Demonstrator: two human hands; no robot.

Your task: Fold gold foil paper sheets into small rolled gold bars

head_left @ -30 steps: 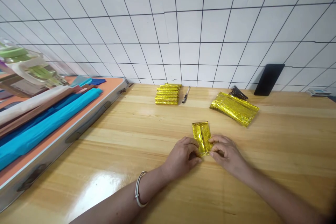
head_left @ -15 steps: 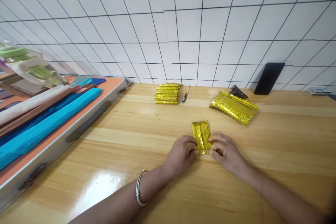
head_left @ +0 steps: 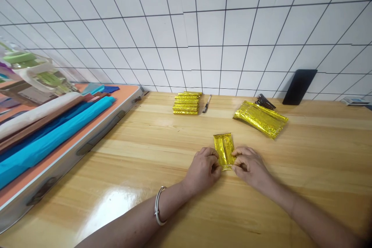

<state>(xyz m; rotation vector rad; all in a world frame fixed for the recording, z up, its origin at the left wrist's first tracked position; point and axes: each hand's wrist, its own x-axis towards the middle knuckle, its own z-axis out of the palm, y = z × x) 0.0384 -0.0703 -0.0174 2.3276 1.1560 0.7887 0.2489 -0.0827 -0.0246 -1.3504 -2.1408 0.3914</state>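
A shiny gold foil sheet (head_left: pixel 224 149) lies on the wooden table with its side edges folded inward, so a narrow seam runs down its middle. My left hand (head_left: pixel 205 168) is closed at its lower left corner, and my right hand (head_left: pixel 250 166) pinches the lower right corner between thumb and fingers. The near edge shows a small turned-up strip between the two hands. Parts of both sides of the foil are hidden under my fingers. A silver bangle (head_left: pixel 158 206) sits on my left wrist.
Farther back are a stack of folded gold foil strips (head_left: pixel 186 104), a pen (head_left: pixel 207 104), flat gold foil sheets (head_left: pixel 260 119), a black clip (head_left: pixel 265 102) and a black phone (head_left: pixel 299 87) against the tiled wall. Rolls of coloured paper (head_left: pixel 58 135) lie on an orange board at left.
The view has shifted very slightly. Both hands stay at the foil's near corners, with the left fingers curled a little more at the edge.
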